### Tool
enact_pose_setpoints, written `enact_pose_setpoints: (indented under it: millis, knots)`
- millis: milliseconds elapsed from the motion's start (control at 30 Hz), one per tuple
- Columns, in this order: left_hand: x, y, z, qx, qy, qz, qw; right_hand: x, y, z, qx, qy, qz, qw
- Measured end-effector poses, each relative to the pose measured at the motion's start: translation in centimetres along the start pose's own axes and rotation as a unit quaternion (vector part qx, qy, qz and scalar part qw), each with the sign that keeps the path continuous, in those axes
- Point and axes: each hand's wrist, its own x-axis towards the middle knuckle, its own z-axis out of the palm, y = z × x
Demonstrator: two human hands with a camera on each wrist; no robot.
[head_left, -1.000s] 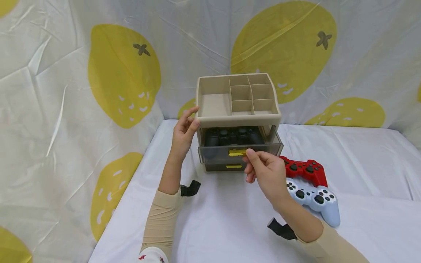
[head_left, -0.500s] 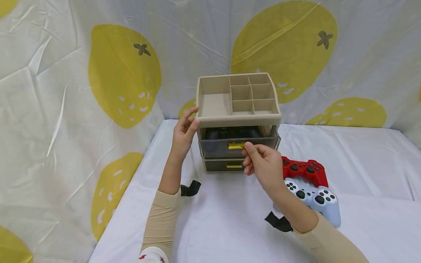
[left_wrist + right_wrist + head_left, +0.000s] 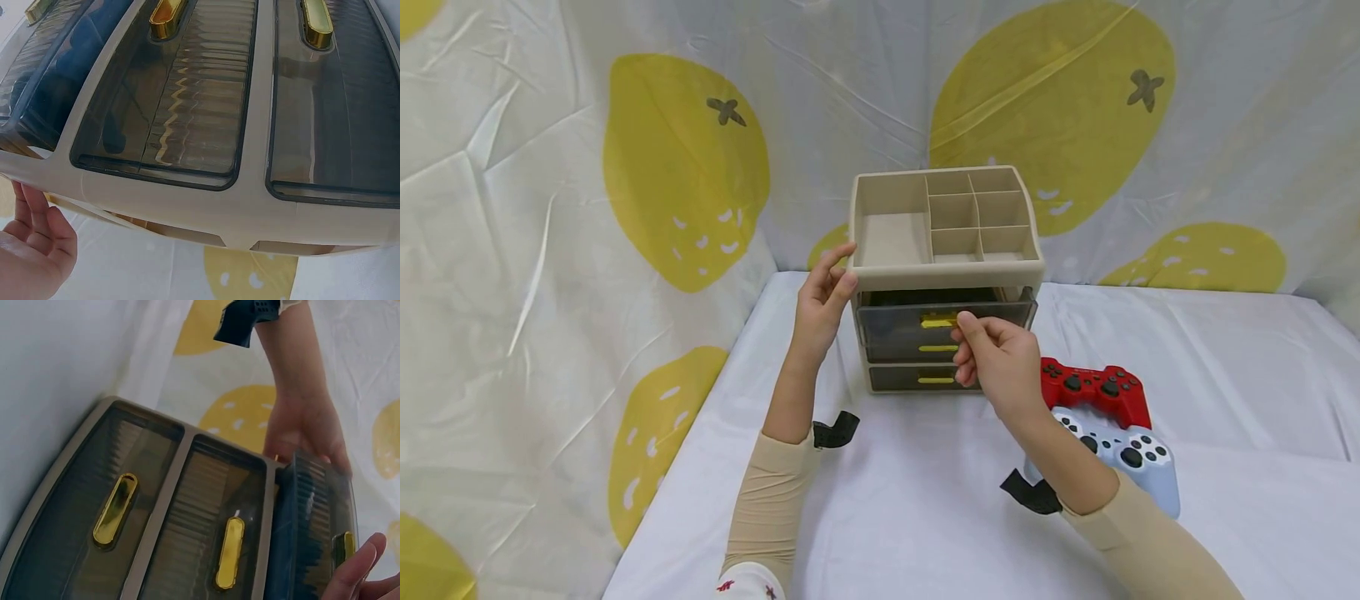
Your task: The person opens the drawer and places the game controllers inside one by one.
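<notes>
A beige desktop organizer (image 3: pixel 951 273) with dark see-through drawers stands at the back of the table. Its top drawer (image 3: pixel 895 329) sticks out a little from the body; the two drawers below are flush. My right hand (image 3: pixel 1000 358) pinches the gold handle (image 3: pixel 937 320) of that top drawer between thumb and fingers. Against the organizer's left side rests my left hand (image 3: pixel 822 304), fingertips near the upper edge. Inside the top drawer, a dark thing (image 3: pixel 72 56) shows in the left wrist view.
Right of the organizer lie a red game controller (image 3: pixel 1097 390) and a light blue one (image 3: pixel 1131 454), the blue one partly behind my right forearm. Black straps (image 3: pixel 837 430) hang from both wrists. A lemon-print cloth (image 3: pixel 700 167) hangs behind the table.
My right hand has moved away from me with the handle, and the top drawer has slid most of the way in, covering the black controller inside. My left hand has stayed in place.
</notes>
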Motion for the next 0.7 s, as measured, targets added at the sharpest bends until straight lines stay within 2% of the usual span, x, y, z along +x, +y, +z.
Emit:
enact_pose_setpoints:
  millis: [700]
  knots:
    - [0.0,0.1,0.0,-0.007,-0.002,0.003,1.0000,1.2,-0.1,0.4,0.010,0.009,-0.005,0.9999]
